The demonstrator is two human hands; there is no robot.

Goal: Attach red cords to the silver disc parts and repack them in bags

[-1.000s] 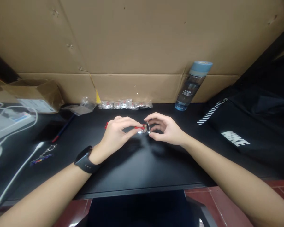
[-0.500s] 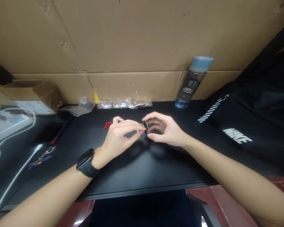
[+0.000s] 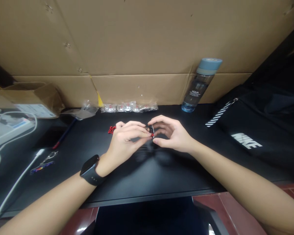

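Note:
Over the desk, a small round dark disc with a shiny silver rim is held nearly edge-on by my right hand. Its thumb is at the bottom edge and its fingertips at the top. From the other side, my left hand is closed in a pinch, its fingertips pressing a small red piece against the disc's face. What that piece is, I cannot make out. Several red looped bits lie on the desk just beyond my left hand. A black smartwatch is on my left wrist.
Clear-wrapped round silvery items line the back of the desk. A blue-capped water bottle leans on the cardboard wall. A black bag stands right. Left are an open carton, a white cable and a keychain.
My left fingertips have shifted slightly right, closer against the disc, and more of the red piece shows at its face. The right hand keeps its hold on the disc.

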